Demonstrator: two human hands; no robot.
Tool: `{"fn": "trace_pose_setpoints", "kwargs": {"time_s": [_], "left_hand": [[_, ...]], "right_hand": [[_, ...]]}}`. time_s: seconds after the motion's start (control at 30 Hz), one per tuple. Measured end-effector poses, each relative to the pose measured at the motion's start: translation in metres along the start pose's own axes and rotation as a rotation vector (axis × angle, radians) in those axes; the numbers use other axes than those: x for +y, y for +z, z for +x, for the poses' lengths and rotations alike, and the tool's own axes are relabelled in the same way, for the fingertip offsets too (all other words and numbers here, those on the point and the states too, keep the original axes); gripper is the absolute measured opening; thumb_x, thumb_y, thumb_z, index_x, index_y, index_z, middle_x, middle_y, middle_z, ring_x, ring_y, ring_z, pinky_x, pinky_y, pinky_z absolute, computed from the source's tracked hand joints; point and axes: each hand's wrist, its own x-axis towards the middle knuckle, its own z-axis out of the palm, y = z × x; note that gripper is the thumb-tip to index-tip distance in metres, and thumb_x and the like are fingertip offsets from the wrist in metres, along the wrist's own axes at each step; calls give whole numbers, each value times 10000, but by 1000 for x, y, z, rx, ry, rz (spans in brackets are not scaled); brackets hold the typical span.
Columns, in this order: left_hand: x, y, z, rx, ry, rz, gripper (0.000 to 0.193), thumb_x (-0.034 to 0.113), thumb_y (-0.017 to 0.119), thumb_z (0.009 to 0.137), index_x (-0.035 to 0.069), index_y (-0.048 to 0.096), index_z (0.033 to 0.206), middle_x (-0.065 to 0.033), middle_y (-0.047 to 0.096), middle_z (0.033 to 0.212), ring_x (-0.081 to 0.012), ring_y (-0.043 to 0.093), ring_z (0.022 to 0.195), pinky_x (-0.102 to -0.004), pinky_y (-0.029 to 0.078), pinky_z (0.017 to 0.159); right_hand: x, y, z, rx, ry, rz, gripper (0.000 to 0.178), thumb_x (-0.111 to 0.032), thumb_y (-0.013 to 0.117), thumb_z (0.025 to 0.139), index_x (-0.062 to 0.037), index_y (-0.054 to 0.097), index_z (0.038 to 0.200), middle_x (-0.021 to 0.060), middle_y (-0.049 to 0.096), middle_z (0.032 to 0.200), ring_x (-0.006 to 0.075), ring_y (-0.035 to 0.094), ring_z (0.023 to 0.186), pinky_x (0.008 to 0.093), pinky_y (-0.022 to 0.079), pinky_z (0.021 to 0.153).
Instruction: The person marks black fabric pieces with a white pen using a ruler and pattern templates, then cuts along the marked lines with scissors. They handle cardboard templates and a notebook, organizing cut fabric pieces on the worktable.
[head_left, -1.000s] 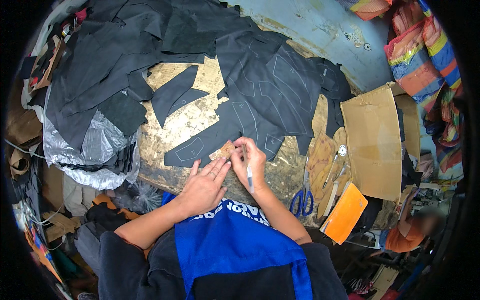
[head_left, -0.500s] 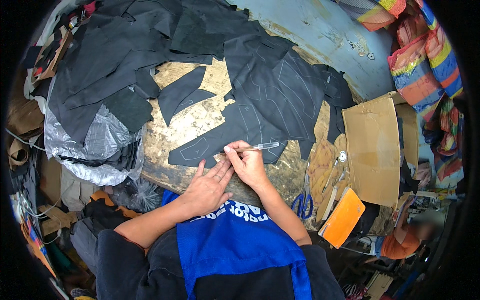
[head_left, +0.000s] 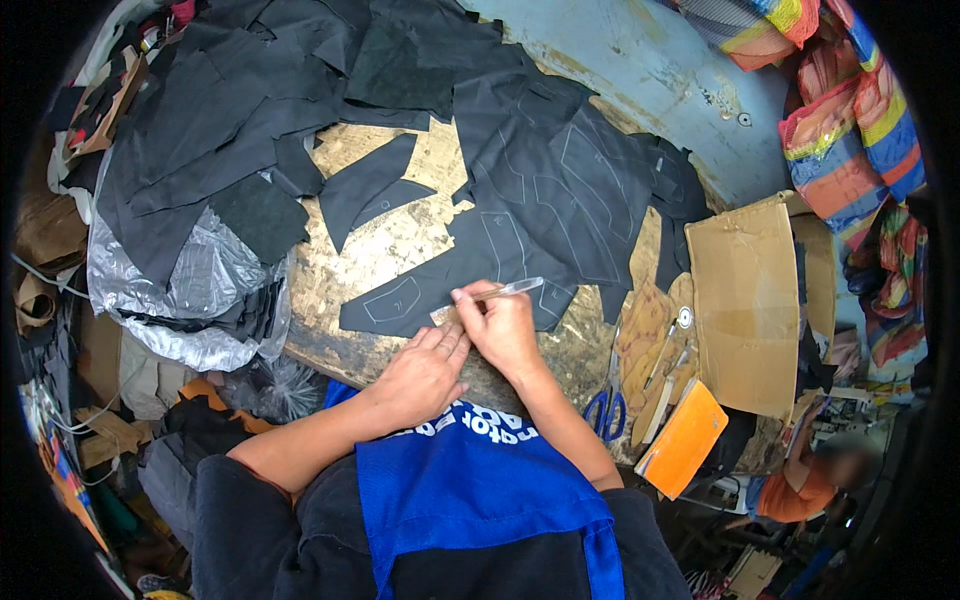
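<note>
My right hand [head_left: 500, 332] is closed around a clear-barrelled pen [head_left: 516, 288], its tip end hidden by the fingers. My left hand [head_left: 422, 370] lies flat at the front edge, fingers stretched out and close together, their tips beside the right hand. A small pale piece [head_left: 443, 315] shows just past the left fingertips, mostly covered by the hands. Under the pen spreads a large black sheet, leather-like [head_left: 540, 215], marked with several light outlines of curved and angular shapes. One outline lies at its left tip.
Black sheets [head_left: 230, 110] are heaped at the left over a clear plastic bag [head_left: 190, 330]. Blue-handled scissors [head_left: 604, 412], an orange notebook [head_left: 684, 438] and a cardboard box [head_left: 745, 300] stand right on the worn wooden table [head_left: 385, 245]. A person in orange [head_left: 805, 490] is beyond.
My left index finger, spread out to the left before, now lies nearer the other fingers. The pen's rear end has shifted left and tilted upward in my right hand.
</note>
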Motion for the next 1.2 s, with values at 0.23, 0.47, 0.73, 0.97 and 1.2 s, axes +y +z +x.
{"fn": "trace_pose_setpoints", "kwargs": {"time_s": [0.23,0.47,0.73,0.97,1.2], "left_hand": [[-2,8,19,59,-24,35,590,230,616,791,-129,439,1225,-250,483,1222,-348,467,1061,-380,399,949],[-8,5,22,42,-17,22,574,180,633,756,-99,451,1224,-226,501,1222,-355,481,1044,-387,426,915],[-28,-23,38,-88,-27,-282,526,-65,478,697,-30,484,1222,-211,542,1191,-395,546,953,-385,456,865],[-71,-38,68,-363,-173,-842,418,-52,460,762,-47,464,1180,-211,608,1108,-288,613,986,-339,489,825],[-75,-41,73,-448,-279,-916,459,-92,415,813,-35,362,1265,-203,547,1193,-226,579,1015,-313,481,863]], "right_hand": [[9,-3,5,170,20,25,152,-96,621,843,46,617,790,108,619,602,113,588,536,255,457,505],[20,3,1,219,78,117,155,-89,596,869,56,604,815,107,649,660,127,619,587,263,479,532],[15,-7,-10,250,-225,-152,145,-85,616,839,48,620,783,129,637,649,176,604,526,282,460,506],[11,2,-34,1,-144,231,116,-101,652,827,14,648,838,114,662,744,144,623,637,255,481,582],[13,16,-28,-20,-266,98,124,-98,685,790,-14,662,878,133,666,788,227,644,698,306,508,643]]}}
